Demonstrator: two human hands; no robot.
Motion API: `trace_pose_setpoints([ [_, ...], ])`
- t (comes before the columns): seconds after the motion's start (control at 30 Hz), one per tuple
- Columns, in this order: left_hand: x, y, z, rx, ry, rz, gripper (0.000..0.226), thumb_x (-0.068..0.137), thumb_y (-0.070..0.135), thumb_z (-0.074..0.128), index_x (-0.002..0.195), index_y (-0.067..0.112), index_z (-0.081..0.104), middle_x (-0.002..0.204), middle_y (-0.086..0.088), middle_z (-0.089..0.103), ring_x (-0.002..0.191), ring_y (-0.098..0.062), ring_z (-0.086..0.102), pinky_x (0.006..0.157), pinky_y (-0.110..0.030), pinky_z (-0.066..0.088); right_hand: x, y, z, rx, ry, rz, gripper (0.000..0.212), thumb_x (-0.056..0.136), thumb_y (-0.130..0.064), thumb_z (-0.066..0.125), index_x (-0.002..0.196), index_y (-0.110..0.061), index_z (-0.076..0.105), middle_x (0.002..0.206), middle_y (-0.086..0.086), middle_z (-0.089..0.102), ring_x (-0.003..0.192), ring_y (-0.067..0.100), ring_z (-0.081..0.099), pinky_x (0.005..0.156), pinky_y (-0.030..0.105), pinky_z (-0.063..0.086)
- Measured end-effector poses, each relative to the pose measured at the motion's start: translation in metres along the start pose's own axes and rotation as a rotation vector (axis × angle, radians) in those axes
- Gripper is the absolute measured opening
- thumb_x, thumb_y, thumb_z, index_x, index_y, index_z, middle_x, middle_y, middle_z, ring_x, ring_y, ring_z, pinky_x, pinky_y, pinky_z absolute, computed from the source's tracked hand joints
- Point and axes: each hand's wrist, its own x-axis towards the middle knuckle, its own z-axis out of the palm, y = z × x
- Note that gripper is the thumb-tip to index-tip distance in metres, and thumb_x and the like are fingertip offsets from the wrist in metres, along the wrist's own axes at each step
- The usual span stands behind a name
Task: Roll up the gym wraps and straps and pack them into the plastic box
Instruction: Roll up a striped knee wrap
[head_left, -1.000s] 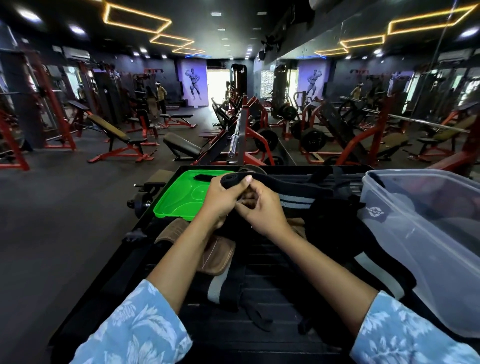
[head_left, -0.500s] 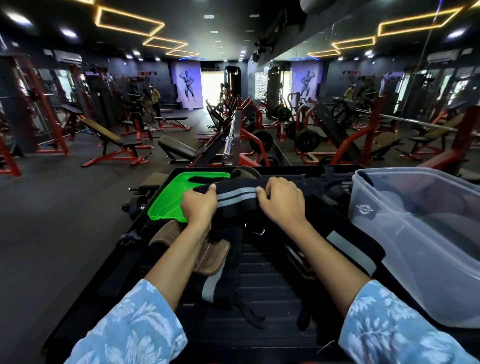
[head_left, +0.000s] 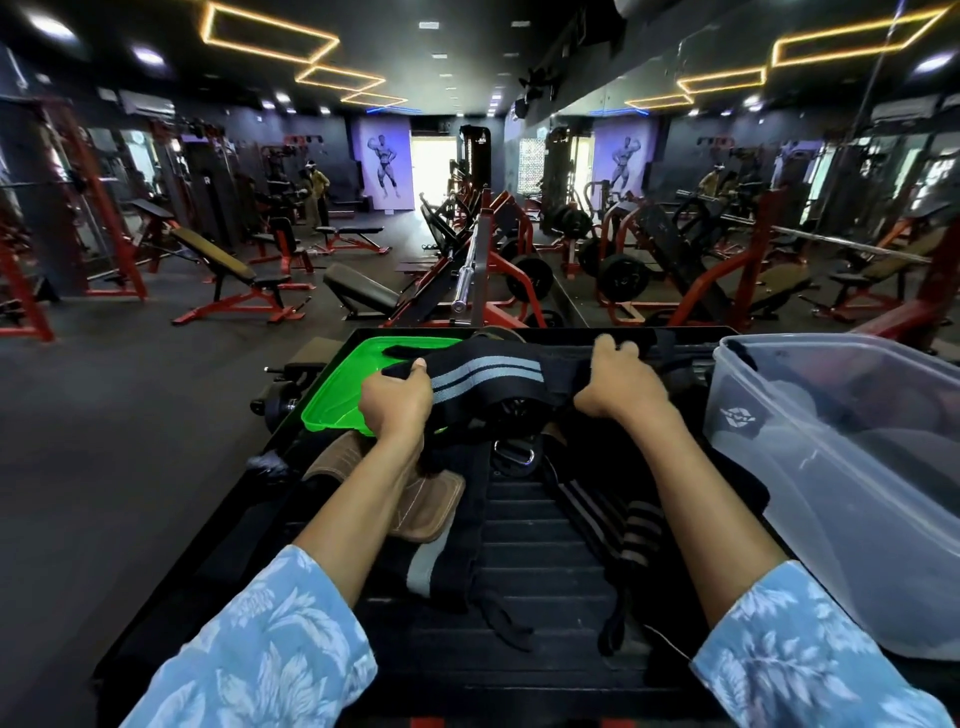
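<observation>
I have one black wrap (head_left: 485, 371) with grey stripes stretched flat between my hands, above the dark table (head_left: 545, 597). My left hand (head_left: 397, 402) is curled tight on one end. My right hand (head_left: 618, 387) grips the other end. I think rolling starts next, from one end, kept tight. The plastic box (head_left: 841, 467) waits open, just beside my right arm.
</observation>
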Motion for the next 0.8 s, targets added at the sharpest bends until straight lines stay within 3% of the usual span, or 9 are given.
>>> trace_pose_setpoints([
  [0.1, 0.001, -0.001, -0.001, -0.015, 0.015, -0.011, 0.035, 0.086, 0.030, 0.065, 0.095, -0.003, 0.059, 0.108, -0.020, 0.063, 0.103, -0.035, 0.059, 0.085, -0.037, 0.044, 0.004, -0.001, 0.009, 0.004, 0.096, -0.084, 0.045, 0.085, -0.006, 0.054, 0.125, -0.005, 0.033, 0.130, 0.019, 0.031, 0.104, 0.043, 0.054, 0.082, 0.044, 0.042],
  [0.23, 0.008, -0.002, -0.003, -0.070, 0.040, -0.048, 0.034, 0.084, 0.029, 0.067, 0.094, -0.003, 0.059, 0.108, -0.020, 0.064, 0.103, -0.035, 0.059, 0.089, -0.038, 0.047, 0.013, 0.020, 0.011, -0.122, 0.301, -0.006, 0.046, 0.090, -0.011, 0.053, 0.130, -0.005, 0.032, 0.133, 0.019, 0.034, 0.104, 0.040, 0.056, 0.086, 0.044, 0.043],
  [0.33, 0.013, -0.004, -0.001, -0.138, 0.050, -0.072, 0.038, 0.082, 0.029, 0.068, 0.097, -0.006, 0.060, 0.108, -0.021, 0.064, 0.102, -0.035, 0.060, 0.091, -0.041, 0.049, 0.011, 0.016, 0.020, -0.261, 0.420, 0.022, 0.041, 0.086, -0.014, 0.054, 0.125, -0.007, 0.041, 0.132, 0.019, 0.039, 0.113, 0.040, 0.049, 0.104, 0.050, 0.030],
  [0.4, 0.011, -0.006, 0.002, -0.165, 0.035, -0.083, 0.038, 0.082, 0.028, 0.069, 0.099, -0.004, 0.059, 0.108, -0.019, 0.064, 0.101, -0.035, 0.060, 0.090, -0.041, 0.049, 0.004, -0.004, 0.027, -0.257, 0.540, -0.101, 0.036, 0.080, -0.011, 0.056, 0.115, -0.008, 0.049, 0.126, 0.017, 0.045, 0.115, 0.039, 0.044, 0.105, 0.053, 0.027],
  [0.47, 0.007, -0.006, 0.006, -0.218, 0.016, -0.081, 0.035, 0.081, 0.027, 0.070, 0.097, -0.004, 0.060, 0.105, -0.019, 0.065, 0.099, -0.033, 0.061, 0.088, -0.039, 0.049, -0.005, -0.026, 0.034, -0.084, 0.589, -0.400, 0.025, 0.079, -0.012, 0.057, 0.103, -0.007, 0.055, 0.110, 0.014, 0.053, 0.103, 0.032, 0.049, 0.090, 0.043, 0.039],
  [0.57, -0.002, -0.003, 0.011, -0.299, -0.015, -0.048, 0.019, 0.081, 0.021, 0.069, 0.081, 0.003, 0.062, 0.094, -0.015, 0.066, 0.088, -0.026, 0.062, 0.083, -0.037, 0.050, -0.026, -0.055, 0.047, 0.404, 0.319, -0.711, 0.013, 0.080, -0.009, 0.061, 0.091, -0.005, 0.059, 0.086, 0.007, 0.057, 0.080, 0.020, 0.053, 0.073, 0.032, 0.045],
  [0.7, -0.008, -0.005, 0.018, -0.392, -0.124, 0.014, 0.026, 0.083, 0.018, 0.068, 0.061, 0.016, 0.056, 0.064, 0.001, 0.059, 0.067, -0.016, 0.055, 0.068, -0.030, 0.044, -0.035, -0.066, 0.067, 0.613, 0.135, -0.682, 0.026, 0.075, -0.003, 0.068, 0.100, -0.002, 0.059, 0.083, 0.003, 0.056, 0.070, 0.013, 0.051, 0.062, 0.009, 0.039],
  [0.8, -0.011, -0.007, 0.023, -0.411, -0.230, 0.038, 0.032, 0.083, 0.023, 0.069, 0.056, 0.018, 0.054, 0.056, 0.002, 0.054, 0.054, -0.014, 0.048, 0.065, -0.030, 0.041, -0.033, -0.063, 0.070, 0.709, 0.169, -0.606, 0.023, 0.073, 0.000, 0.071, 0.093, 0.000, 0.060, 0.078, 0.003, 0.055, 0.065, 0.011, 0.049, 0.061, 0.009, 0.040],
])
